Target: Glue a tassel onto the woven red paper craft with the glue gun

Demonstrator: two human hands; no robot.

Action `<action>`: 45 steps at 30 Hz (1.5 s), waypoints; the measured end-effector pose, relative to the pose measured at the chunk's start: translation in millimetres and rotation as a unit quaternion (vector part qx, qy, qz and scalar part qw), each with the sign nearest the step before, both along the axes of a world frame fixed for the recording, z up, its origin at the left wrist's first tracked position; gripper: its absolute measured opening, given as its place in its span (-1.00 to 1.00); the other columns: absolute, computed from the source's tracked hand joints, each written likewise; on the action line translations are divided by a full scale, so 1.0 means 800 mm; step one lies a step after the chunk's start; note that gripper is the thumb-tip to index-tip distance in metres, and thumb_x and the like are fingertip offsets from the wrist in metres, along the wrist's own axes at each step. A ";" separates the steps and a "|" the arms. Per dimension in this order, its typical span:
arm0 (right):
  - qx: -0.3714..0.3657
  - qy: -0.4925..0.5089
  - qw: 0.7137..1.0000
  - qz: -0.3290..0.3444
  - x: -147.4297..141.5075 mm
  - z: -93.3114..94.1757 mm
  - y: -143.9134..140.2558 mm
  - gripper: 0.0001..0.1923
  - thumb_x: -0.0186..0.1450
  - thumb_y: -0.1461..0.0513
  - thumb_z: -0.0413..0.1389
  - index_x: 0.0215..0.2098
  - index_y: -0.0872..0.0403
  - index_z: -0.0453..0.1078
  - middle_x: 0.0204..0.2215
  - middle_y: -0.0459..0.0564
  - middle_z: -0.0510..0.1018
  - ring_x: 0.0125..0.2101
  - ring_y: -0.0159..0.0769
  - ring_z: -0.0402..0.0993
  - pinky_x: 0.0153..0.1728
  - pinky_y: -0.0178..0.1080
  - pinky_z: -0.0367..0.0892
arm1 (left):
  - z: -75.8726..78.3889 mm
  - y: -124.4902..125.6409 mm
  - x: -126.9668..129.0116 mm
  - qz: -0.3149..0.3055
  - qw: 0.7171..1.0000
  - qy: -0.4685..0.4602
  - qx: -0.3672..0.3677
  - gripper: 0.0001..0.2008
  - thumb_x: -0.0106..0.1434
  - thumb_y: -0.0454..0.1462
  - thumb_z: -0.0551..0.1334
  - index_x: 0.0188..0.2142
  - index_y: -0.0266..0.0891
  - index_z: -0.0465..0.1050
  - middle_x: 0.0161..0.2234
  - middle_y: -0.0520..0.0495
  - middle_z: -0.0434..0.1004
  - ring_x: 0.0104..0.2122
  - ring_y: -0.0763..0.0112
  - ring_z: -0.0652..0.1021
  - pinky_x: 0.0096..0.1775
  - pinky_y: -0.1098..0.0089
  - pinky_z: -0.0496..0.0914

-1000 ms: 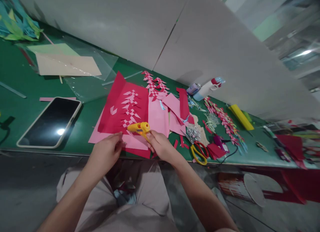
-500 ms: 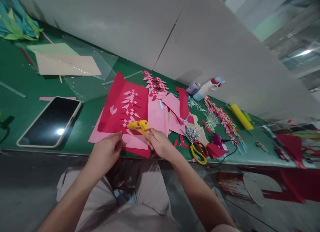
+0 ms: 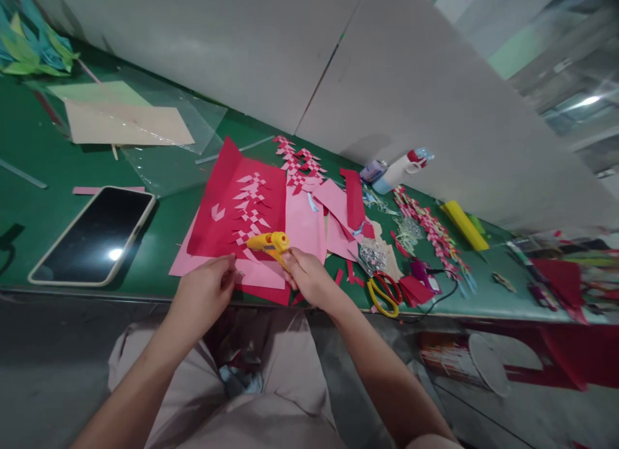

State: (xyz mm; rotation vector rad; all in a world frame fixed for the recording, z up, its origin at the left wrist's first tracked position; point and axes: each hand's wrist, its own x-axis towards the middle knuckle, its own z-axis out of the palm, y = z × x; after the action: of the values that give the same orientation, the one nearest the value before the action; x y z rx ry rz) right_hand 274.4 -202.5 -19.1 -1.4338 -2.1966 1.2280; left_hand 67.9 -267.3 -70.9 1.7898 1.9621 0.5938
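Observation:
In my right hand [image 3: 309, 275] is a yellow glue gun [image 3: 269, 242], its nozzle pointing left over a red sheet [image 3: 207, 233]. My left hand [image 3: 206, 291] lies at the sheet's front edge, thumb and fingers pressed together; what they pinch is hidden. Down the middle of the red sheet runs a row of folded pink-and-white-looking paper pieces [image 3: 251, 210], and a single small pink piece [image 3: 218, 212] lies left of it. Beneath, a pink sheet [image 3: 188, 266] sticks out toward me. Finished-looking red-and-pink woven paper strips [image 3: 293, 162] rest just behind.
A phone [image 3: 91, 236] lies on the green table to the left. Scissors with red and yellow handles [image 3: 384, 295], a purple device with a cable [image 3: 423, 275], a white bottle [image 3: 399, 173] and a yellow roll [image 3: 464, 225] are on the right. A grey panel [image 3: 242, 49] borders the back.
Hardly anything differs. The whole view has shifted very slightly; both hands and the glue gun keep almost the same places over the paper.

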 end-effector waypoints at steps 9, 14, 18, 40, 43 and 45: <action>-0.041 0.059 0.997 -0.019 0.005 -0.011 -0.002 -0.58 0.44 -0.04 -0.23 -0.37 0.05 0.20 -0.56 -0.12 0.37 -0.59 -0.39 0.27 -0.47 -0.29 0.20 | 0.004 0.008 0.002 0.051 0.999 -0.002 0.002 -0.65 0.27 -0.13 0.03 -0.14 -0.19 0.52 -0.16 -0.11 0.64 -0.21 0.23 0.61 -0.25 0.35 0.40; -0.021 0.036 0.999 0.001 0.005 -0.008 -0.003 -0.58 0.45 -0.02 -0.23 -0.41 0.05 0.19 -0.59 -0.11 0.35 -0.56 -0.36 0.29 -0.45 -0.29 0.18 | 0.008 0.013 0.006 0.077 0.996 0.035 -0.015 -0.64 0.28 -0.10 0.02 -0.20 -0.19 0.53 -0.28 -0.13 0.64 -0.28 0.19 0.60 -0.33 0.33 0.36; -0.002 0.012 1.000 0.010 0.002 -0.001 -0.002 -0.60 0.45 0.01 -0.23 -0.42 0.04 0.17 -0.60 -0.10 0.36 -0.53 -0.32 0.30 -0.43 -0.28 0.16 | 0.005 0.011 0.007 0.068 0.997 0.047 0.002 -0.64 0.30 -0.11 0.01 -0.17 -0.19 0.52 -0.25 -0.12 0.64 -0.28 0.23 0.60 -0.35 0.35 0.35; 0.007 0.025 1.000 0.011 0.009 -0.013 0.001 -0.58 0.46 0.00 -0.23 -0.41 0.05 0.19 -0.58 -0.10 0.36 -0.53 -0.35 0.29 -0.45 -0.30 0.13 | 0.003 0.011 0.010 0.077 0.997 0.032 -0.003 -0.68 0.27 -0.15 0.06 -0.17 -0.21 0.52 -0.26 -0.12 0.63 -0.28 0.24 0.60 -0.32 0.36 0.33; 0.014 0.019 1.000 0.012 0.007 -0.011 0.001 -0.58 0.45 -0.02 -0.23 -0.40 0.05 0.19 -0.58 -0.10 0.36 -0.54 -0.35 0.28 -0.45 -0.30 0.13 | 0.003 0.011 0.011 0.077 0.997 0.028 0.004 -0.68 0.27 -0.15 0.06 -0.16 -0.21 0.52 -0.26 -0.13 0.63 -0.27 0.24 0.60 -0.31 0.37 0.34; 0.012 0.020 1.000 0.019 0.004 -0.008 0.000 -0.58 0.45 -0.02 -0.23 -0.41 0.05 0.18 -0.59 -0.10 0.35 -0.54 -0.35 0.28 -0.45 -0.30 0.13 | 0.002 0.010 0.011 0.071 0.997 0.028 0.012 -0.68 0.27 -0.16 0.06 -0.17 -0.22 0.52 -0.26 -0.13 0.63 -0.27 0.24 0.60 -0.30 0.37 0.34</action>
State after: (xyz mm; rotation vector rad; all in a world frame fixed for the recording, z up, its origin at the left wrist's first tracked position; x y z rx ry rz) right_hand 277.8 -202.6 -25.1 -1.3516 -2.2146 1.2286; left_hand 76.3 -259.5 -69.6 1.7073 2.1425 0.6207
